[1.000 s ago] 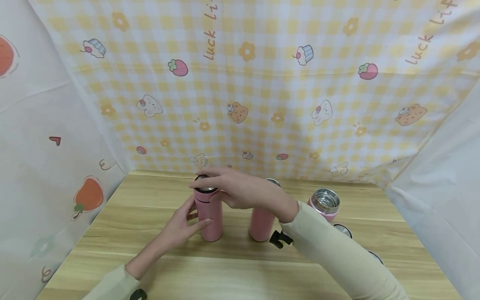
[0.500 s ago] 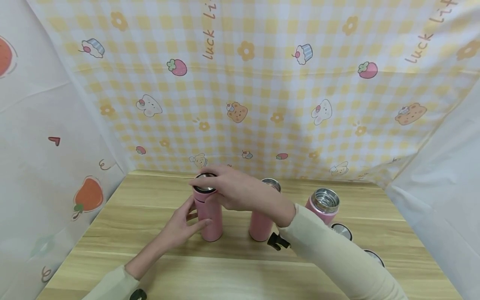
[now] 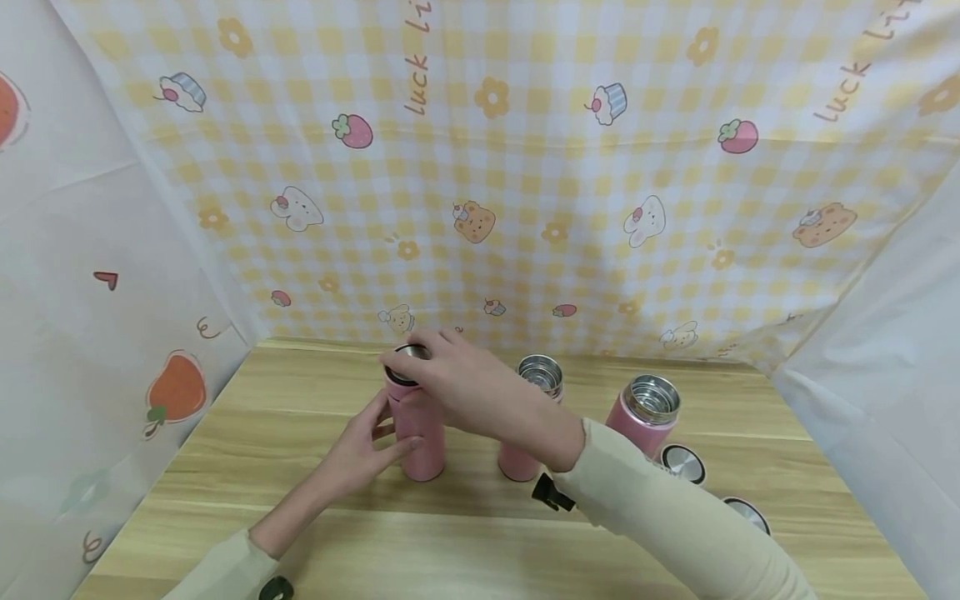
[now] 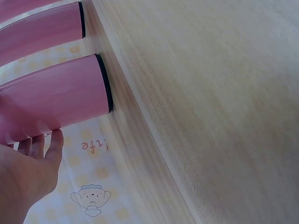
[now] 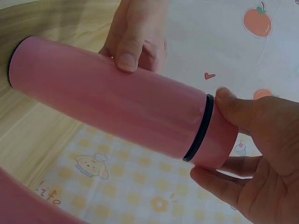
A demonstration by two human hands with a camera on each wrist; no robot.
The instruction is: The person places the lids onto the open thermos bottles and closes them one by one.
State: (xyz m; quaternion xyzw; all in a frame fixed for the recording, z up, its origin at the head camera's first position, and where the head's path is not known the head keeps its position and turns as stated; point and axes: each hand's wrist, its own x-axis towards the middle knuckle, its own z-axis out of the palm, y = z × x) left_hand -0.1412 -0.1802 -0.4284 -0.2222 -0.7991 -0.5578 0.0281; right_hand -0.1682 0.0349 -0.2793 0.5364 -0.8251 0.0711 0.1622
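Observation:
A pink thermos bottle [image 3: 422, 433] stands upright on the wooden table at the left. My left hand [image 3: 362, 452] grips its body from the left side, thumb across the front. Around the pink lid [image 5: 218, 142] at its top, my right hand [image 3: 480, 385] curls its fingers and thumb. A dark ring lies between lid and body in the right wrist view. Just right of it is a second pink bottle [image 3: 517, 461] with an uncapped steel mouth, partly hidden by my right hand and wrist. A third uncapped bottle [image 3: 632, 425] stands farther right.
Two loose lids with steel tops, a farther lid [image 3: 683, 462] and a nearer lid [image 3: 747, 513], lie right of my right sleeve [image 3: 652, 508], which partly covers them. A yellow checked cloth [image 3: 525, 208] hangs behind the table [image 3: 420, 558], with white cloth at both sides.
My right hand has turned on the lid, and its wrist has shifted slightly left and down. More of the middle bottle's mouth and the loose lids shows. The left hand stays on the bottle.

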